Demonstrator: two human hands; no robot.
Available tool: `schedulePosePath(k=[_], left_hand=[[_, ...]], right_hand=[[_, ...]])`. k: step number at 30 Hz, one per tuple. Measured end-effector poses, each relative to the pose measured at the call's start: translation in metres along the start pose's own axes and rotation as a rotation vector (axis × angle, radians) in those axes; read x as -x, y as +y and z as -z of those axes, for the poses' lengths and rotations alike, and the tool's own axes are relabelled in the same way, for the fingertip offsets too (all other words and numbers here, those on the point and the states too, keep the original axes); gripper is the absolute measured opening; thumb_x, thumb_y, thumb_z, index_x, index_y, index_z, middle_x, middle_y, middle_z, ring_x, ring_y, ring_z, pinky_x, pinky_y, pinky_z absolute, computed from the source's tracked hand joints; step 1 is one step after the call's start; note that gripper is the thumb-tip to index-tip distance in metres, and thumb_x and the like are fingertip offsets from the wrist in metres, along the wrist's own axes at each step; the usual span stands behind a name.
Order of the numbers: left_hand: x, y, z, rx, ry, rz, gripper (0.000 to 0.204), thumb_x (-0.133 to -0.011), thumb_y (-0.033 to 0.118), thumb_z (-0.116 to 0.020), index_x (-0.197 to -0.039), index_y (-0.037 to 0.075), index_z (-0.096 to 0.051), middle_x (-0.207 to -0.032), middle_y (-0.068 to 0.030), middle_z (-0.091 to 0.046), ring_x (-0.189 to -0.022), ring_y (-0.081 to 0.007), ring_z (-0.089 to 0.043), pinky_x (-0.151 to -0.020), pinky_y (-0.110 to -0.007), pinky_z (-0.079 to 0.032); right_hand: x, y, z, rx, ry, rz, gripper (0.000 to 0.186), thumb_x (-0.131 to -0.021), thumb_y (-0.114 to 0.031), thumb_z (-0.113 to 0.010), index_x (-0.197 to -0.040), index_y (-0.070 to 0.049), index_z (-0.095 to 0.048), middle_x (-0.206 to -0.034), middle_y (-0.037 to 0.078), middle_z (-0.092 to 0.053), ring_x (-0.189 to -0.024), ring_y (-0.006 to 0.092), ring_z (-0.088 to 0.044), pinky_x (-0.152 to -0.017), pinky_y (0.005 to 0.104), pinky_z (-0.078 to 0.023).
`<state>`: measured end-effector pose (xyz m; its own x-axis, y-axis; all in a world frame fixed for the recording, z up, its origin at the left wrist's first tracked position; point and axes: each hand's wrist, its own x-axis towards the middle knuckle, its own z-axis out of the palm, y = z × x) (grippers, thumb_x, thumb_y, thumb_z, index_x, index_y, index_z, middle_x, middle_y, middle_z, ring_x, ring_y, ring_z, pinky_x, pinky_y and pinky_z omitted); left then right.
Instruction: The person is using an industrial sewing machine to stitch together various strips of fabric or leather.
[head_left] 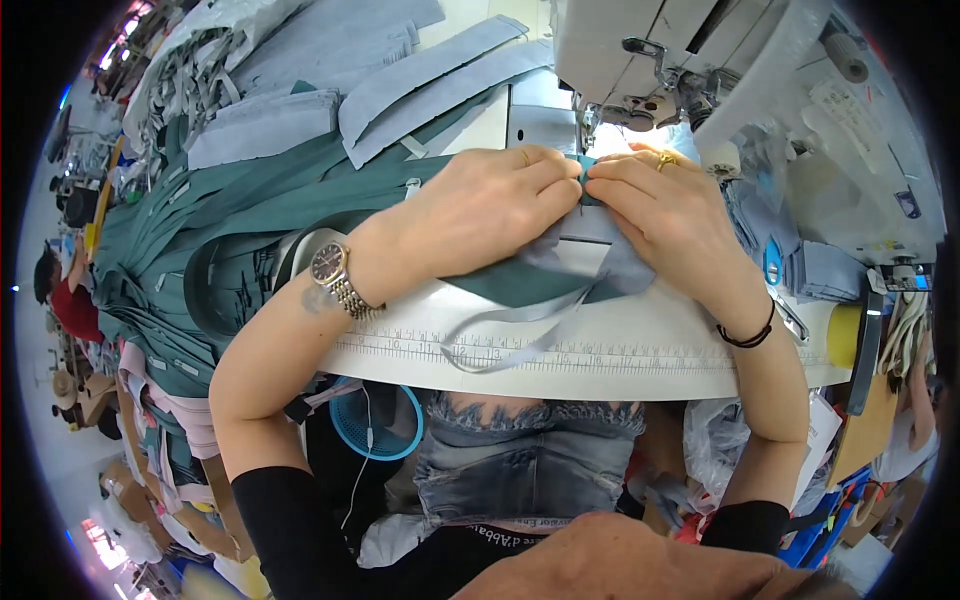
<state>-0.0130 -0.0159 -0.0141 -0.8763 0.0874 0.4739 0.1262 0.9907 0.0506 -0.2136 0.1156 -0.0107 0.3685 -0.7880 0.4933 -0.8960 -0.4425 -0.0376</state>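
Both of my hands meet at the front of a white sewing machine [655, 60], just below its needle area. My left hand [510, 205] pinches the edge of a green fabric piece [515, 283], fingertips close together. Facing it, my right hand [655, 200] grips the same cloth, thumb and fingers pressed together, with grey-blue fabric [625, 270] hanging beneath. Between the fingertips a small strip of green shows. A pale grey ribbon [510, 355] loops down over the table's front edge. The needle and presser foot are partly hidden behind my fingers.
Green garment pieces [150, 250] heap up on the left. Grey cut panels [430, 85] and a stacked bundle [265, 125] lie behind them. Blue-handled snips [773, 262] rest at right near folded grey pieces [825, 272]. A blue basket [378, 425] stands below the white table [640, 375].
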Motion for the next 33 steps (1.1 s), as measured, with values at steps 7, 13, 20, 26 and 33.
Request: schedulePosePath(k=[7,13,20,26,33], left_hand=[[-0.004,-0.011,-0.011,0.016,0.085,0.034,0.020,-0.082,0.004,-0.071,-0.102,0.004,-0.068,-0.109,-0.0079,-0.070,-0.089,-0.0240,-0.071,-0.071,-0.032,-0.060],[-0.007,-0.015,-0.015,0.067,0.103,0.075,0.020,-0.083,0.006,-0.073,-0.103,0.007,-0.069,-0.110,-0.0057,-0.069,-0.088,-0.0252,-0.070,-0.074,-0.033,-0.059],[-0.007,-0.016,-0.017,0.058,0.107,0.080,0.022,-0.082,0.005,-0.074,-0.103,0.007,-0.070,-0.111,-0.0052,-0.070,-0.092,-0.0260,-0.070,-0.075,-0.035,-0.059],[-0.007,-0.020,-0.015,0.076,0.079,0.114,0.022,-0.083,0.005,-0.073,-0.104,0.006,-0.070,-0.115,-0.0058,-0.071,-0.095,-0.0270,-0.071,-0.078,-0.035,-0.059],[-0.008,-0.028,-0.015,0.032,0.079,0.177,0.030,-0.088,0.001,-0.065,-0.116,0.009,-0.070,-0.118,-0.0089,-0.070,-0.100,-0.0312,-0.068,-0.085,-0.038,-0.056]], right_hand=[[0.002,0.003,0.001,0.058,0.022,-0.072,0.016,-0.080,-0.008,-0.062,-0.096,-0.007,-0.065,-0.101,0.001,-0.067,-0.088,0.0235,-0.068,-0.071,0.0375,-0.053],[0.001,0.005,-0.002,0.060,0.062,-0.098,0.016,-0.079,-0.007,-0.062,-0.095,-0.007,-0.065,-0.100,0.002,-0.066,-0.085,0.0271,-0.065,-0.076,0.0402,-0.053],[0.004,0.004,0.000,0.046,-0.010,-0.171,0.017,-0.083,-0.007,-0.064,-0.101,-0.009,-0.066,-0.105,0.001,-0.066,-0.088,0.0243,-0.066,-0.074,0.0379,-0.056],[0.000,0.007,-0.005,0.212,0.086,-0.047,0.012,-0.076,-0.002,-0.064,-0.088,-0.005,-0.063,-0.094,0.004,-0.067,-0.070,0.0270,-0.065,-0.097,0.0471,-0.050],[0.002,0.009,-0.009,0.295,0.022,-0.076,0.017,-0.076,-0.003,-0.064,-0.093,-0.004,-0.065,-0.100,0.006,-0.070,-0.081,0.0264,-0.069,-0.100,0.0455,-0.049]])
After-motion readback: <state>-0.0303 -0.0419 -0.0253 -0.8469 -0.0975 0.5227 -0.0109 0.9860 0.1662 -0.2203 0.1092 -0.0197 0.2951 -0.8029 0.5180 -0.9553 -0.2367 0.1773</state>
